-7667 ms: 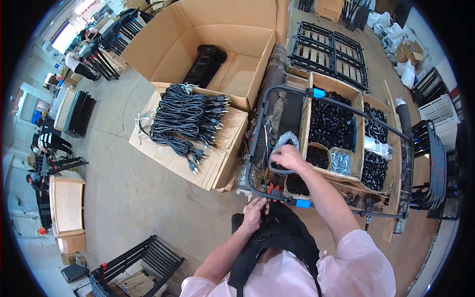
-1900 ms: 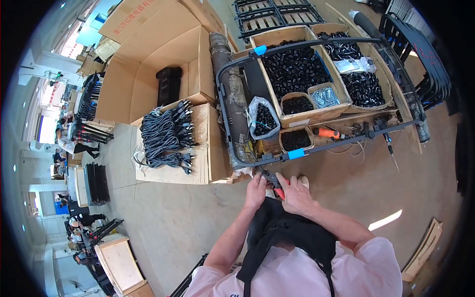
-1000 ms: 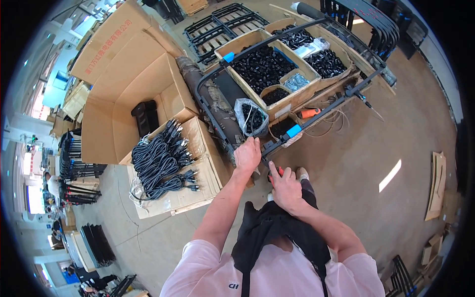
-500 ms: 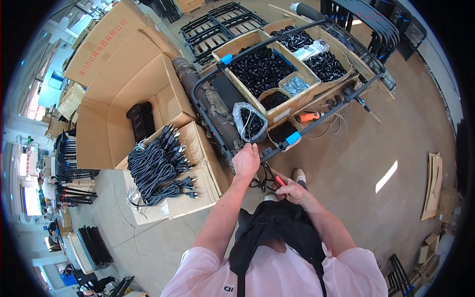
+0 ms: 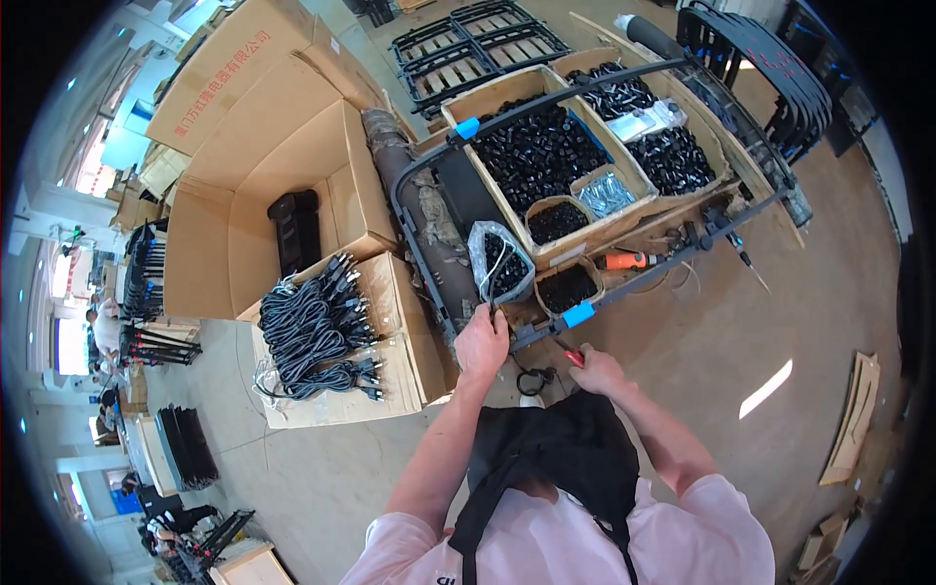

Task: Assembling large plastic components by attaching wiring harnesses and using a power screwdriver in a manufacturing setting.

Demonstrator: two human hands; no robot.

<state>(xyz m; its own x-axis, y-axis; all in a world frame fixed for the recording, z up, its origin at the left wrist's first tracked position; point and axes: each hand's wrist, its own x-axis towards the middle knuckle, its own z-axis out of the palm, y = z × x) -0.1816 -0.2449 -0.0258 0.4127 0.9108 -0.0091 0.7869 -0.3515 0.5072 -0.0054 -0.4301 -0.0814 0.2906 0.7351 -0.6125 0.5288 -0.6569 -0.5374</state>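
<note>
My left hand [image 5: 483,341] is closed at the near corner of a black tubular frame [image 5: 421,252]. It pinches a thin black cable [image 5: 534,380], whose looped part hangs below the frame. My right hand [image 5: 597,373] grips a red-handled tool [image 5: 575,359] with a slim dark tip, to the right of the cable and apart from it. Whether the tool is a screwdriver or pliers, I cannot tell. Just beyond my left hand, a clear plastic bag [image 5: 476,255] of small black parts leans inside the frame.
Cardboard trays [image 5: 639,216] hold black fittings and silver screws [image 5: 604,194]. An orange-handled tool [image 5: 624,261] lies by the frame's right bar. Bundled black power cords [image 5: 312,331] rest on a carton at left, beside a large open box [image 5: 200,249]. Black frames lie on a pallet [image 5: 473,54] farther off.
My right hand has drawn the red-handled tool to the right, away from the hanging cable. My left hand stays near the frame's corner. The whole view has shifted slightly.
</note>
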